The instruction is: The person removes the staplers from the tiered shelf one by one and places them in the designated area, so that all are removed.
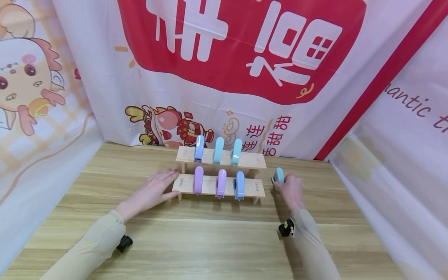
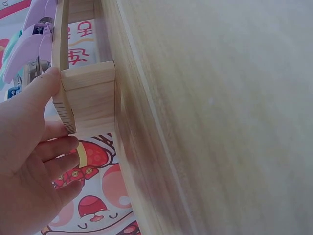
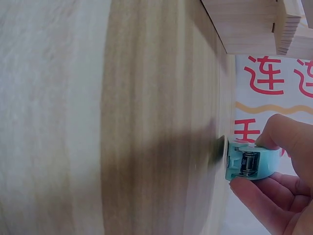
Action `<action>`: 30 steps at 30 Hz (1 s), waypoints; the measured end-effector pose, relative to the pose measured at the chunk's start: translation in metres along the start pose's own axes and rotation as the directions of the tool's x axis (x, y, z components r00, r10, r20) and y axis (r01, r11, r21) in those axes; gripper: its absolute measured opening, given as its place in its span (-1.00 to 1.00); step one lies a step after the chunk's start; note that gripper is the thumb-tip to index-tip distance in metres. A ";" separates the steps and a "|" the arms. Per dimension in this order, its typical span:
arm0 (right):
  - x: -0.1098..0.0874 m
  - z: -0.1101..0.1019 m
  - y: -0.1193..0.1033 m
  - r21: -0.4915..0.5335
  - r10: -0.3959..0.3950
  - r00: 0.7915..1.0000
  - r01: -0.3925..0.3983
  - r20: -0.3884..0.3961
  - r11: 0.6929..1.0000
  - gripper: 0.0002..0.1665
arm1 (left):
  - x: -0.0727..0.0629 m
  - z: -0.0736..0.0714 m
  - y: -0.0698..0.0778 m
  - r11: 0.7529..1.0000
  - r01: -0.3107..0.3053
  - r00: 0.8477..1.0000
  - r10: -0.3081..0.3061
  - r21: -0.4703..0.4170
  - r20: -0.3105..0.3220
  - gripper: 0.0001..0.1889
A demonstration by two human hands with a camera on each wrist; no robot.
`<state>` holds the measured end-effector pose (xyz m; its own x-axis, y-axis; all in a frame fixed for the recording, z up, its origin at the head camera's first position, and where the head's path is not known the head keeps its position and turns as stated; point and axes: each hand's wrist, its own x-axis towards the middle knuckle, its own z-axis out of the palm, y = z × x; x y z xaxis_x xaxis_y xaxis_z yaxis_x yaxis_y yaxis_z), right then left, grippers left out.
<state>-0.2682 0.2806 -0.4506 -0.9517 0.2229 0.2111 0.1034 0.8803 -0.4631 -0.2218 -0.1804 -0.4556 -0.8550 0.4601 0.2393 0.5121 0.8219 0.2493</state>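
On the right, my right hand (image 1: 292, 190) pinches a teal mini stapler (image 3: 252, 161) between thumb and fingers, close over the table and beside the stand. My left hand (image 1: 159, 190) touches the left end of the front wooden shelf (image 2: 61, 98). Its thumb lies at the plank's near edge, and the other fingers extend past the far side. Two purple staplers (image 1: 198, 181) and a blue stapler (image 1: 239, 185) stand in a row on this shelf. The back shelf (image 1: 257, 160) carries another blue stapler (image 1: 199, 148) and two teal staplers (image 1: 218, 150).
The two-level stand is on a wood-grain table (image 1: 210, 245), near a printed cloth backdrop (image 1: 105, 97). Cloth also hangs along the left and right sides. A small black device (image 1: 287, 227) is on the right wrist, another (image 1: 124, 244) on the left.
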 end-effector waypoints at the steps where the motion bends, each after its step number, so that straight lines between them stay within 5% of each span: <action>1: 0.000 0.000 0.000 0.001 0.004 1.000 -0.004 0.004 1.000 -0.74 | 0.000 0.000 0.000 1.000 0.000 1.000 0.000 0.002 0.001 -0.21; 30: 0.000 0.003 0.009 0.043 0.044 0.996 -0.048 0.083 0.998 -0.74 | 0.002 -0.001 0.001 1.000 -0.002 1.000 0.002 -0.007 0.005 -0.21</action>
<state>-0.2682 0.2877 -0.4570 -0.9669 0.2258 0.1185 0.1359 0.8496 -0.5096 -0.2230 -0.1792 -0.4540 -0.8542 0.4637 0.2353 0.5147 0.8185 0.2553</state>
